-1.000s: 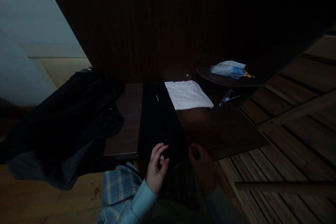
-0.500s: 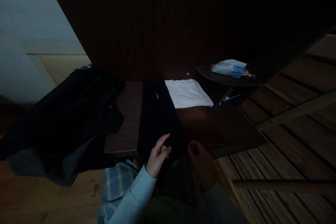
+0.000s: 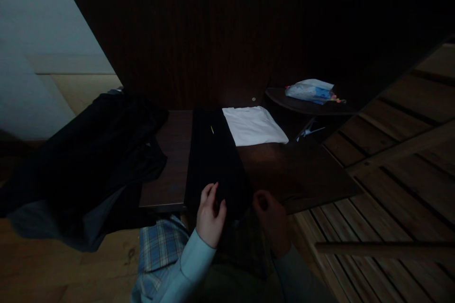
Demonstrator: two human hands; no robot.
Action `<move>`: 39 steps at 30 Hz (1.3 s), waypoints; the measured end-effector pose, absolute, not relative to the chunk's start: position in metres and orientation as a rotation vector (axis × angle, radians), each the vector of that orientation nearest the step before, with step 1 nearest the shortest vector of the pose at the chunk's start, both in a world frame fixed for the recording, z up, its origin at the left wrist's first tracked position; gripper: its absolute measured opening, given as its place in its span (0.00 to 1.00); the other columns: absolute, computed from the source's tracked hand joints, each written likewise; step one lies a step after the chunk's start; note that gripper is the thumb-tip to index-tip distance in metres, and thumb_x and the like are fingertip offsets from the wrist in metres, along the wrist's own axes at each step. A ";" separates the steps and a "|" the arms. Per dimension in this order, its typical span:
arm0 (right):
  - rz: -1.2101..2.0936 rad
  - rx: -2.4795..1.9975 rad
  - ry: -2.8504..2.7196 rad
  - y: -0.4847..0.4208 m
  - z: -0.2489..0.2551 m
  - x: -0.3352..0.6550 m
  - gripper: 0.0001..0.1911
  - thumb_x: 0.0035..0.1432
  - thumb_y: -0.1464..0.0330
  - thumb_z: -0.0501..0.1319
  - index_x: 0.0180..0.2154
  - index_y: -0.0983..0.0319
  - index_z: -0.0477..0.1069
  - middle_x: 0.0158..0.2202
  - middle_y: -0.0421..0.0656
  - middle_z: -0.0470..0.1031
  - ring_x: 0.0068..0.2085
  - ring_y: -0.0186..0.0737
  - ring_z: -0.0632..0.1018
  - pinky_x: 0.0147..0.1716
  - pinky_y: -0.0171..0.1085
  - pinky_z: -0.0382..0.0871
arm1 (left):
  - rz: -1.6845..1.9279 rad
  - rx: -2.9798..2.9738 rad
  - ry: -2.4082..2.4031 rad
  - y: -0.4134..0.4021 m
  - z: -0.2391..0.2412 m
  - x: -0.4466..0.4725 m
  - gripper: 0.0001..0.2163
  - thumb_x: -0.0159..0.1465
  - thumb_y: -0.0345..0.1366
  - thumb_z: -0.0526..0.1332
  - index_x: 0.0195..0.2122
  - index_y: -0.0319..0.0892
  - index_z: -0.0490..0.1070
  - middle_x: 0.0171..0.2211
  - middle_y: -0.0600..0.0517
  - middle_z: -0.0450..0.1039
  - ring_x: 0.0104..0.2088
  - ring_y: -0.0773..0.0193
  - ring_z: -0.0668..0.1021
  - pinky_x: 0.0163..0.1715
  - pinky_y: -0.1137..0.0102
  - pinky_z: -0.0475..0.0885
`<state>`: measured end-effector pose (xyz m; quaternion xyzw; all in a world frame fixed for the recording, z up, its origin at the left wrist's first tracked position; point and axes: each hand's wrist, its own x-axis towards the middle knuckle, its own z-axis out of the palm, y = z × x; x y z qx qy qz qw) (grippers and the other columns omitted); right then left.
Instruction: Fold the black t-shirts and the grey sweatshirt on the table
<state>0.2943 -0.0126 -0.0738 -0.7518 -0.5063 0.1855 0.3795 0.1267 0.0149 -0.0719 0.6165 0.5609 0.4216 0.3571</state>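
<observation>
A long piece of folded black cloth [image 3: 216,161] lies on the dark wooden top, with a thin yellow and white mark [image 3: 212,129] near its far end. Over the cloth's near end is my left hand [image 3: 211,218], its fingers bent and the thumb apart, holding nothing that I can see. My right hand [image 3: 272,220] is in shadow at the near right corner of the cloth. Its thumb and forefinger curl together into a ring; what is between the tips is too dark to make out. A folded white cloth [image 3: 254,126] lies against the black cloth's far right side.
A heap of dark clothing [image 3: 88,165] hangs over the left end of the wooden top [image 3: 170,170]. On a small rounded shelf [image 3: 295,105] at right rests a clear and blue plastic packet [image 3: 313,91]. Wooden slats [image 3: 401,189] fill the right side. A dark panel [image 3: 199,33] rises behind.
My left hand has turned and drawn slightly back and left, its fingers now pointing more forward above the black cloth. My right hand has stayed almost still.
</observation>
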 end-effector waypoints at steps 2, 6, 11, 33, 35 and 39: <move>0.474 -1.914 -1.306 -0.012 -0.074 0.295 0.12 0.51 0.61 0.53 0.30 0.61 0.69 0.25 0.41 0.73 0.26 0.37 0.74 0.27 0.34 0.63 | 1.092 1.720 1.480 0.014 -0.074 0.128 0.20 0.57 0.34 0.52 0.51 0.40 0.63 0.50 0.44 0.62 0.49 0.58 0.69 0.48 0.62 0.65; 0.465 -1.914 -1.311 -0.009 -0.073 0.296 0.11 0.50 0.61 0.53 0.29 0.61 0.68 0.23 0.41 0.72 0.25 0.37 0.73 0.25 0.34 0.62 | 1.103 1.821 1.492 0.013 -0.074 0.123 0.20 0.58 0.33 0.51 0.53 0.42 0.58 0.51 0.44 0.61 0.46 0.60 0.71 0.45 0.64 0.68; 0.533 -1.868 -1.221 -0.017 -0.076 0.295 0.11 0.51 0.60 0.52 0.30 0.61 0.66 0.25 0.42 0.72 0.27 0.38 0.73 0.27 0.35 0.64 | 1.292 1.812 1.617 0.002 -0.087 0.094 0.12 0.60 0.37 0.52 0.44 0.41 0.64 0.42 0.45 0.66 0.34 0.64 0.73 0.35 0.66 0.71; 0.816 -1.767 -0.945 -0.032 -0.100 0.297 0.17 0.52 0.55 0.52 0.32 0.61 0.67 0.29 0.41 0.72 0.31 0.40 0.73 0.32 0.37 0.66 | 1.260 1.686 1.710 -0.003 -0.124 0.044 0.11 0.57 0.43 0.54 0.26 0.45 0.71 0.29 0.51 0.72 0.33 0.60 0.75 0.38 0.63 0.71; 0.797 -1.755 -0.935 -0.032 -0.097 0.296 0.17 0.53 0.55 0.52 0.33 0.61 0.67 0.30 0.42 0.73 0.33 0.40 0.73 0.33 0.37 0.66 | 1.250 1.668 1.705 -0.006 -0.119 0.041 0.10 0.57 0.43 0.53 0.28 0.45 0.71 0.30 0.51 0.73 0.34 0.61 0.75 0.37 0.64 0.71; 0.650 -1.769 -1.041 -0.026 -0.084 0.292 0.17 0.53 0.57 0.54 0.37 0.62 0.68 0.34 0.45 0.74 0.36 0.42 0.74 0.35 0.38 0.67 | 1.287 1.627 1.803 -0.002 -0.102 0.043 0.10 0.57 0.43 0.54 0.31 0.43 0.70 0.29 0.52 0.73 0.30 0.64 0.75 0.32 0.69 0.70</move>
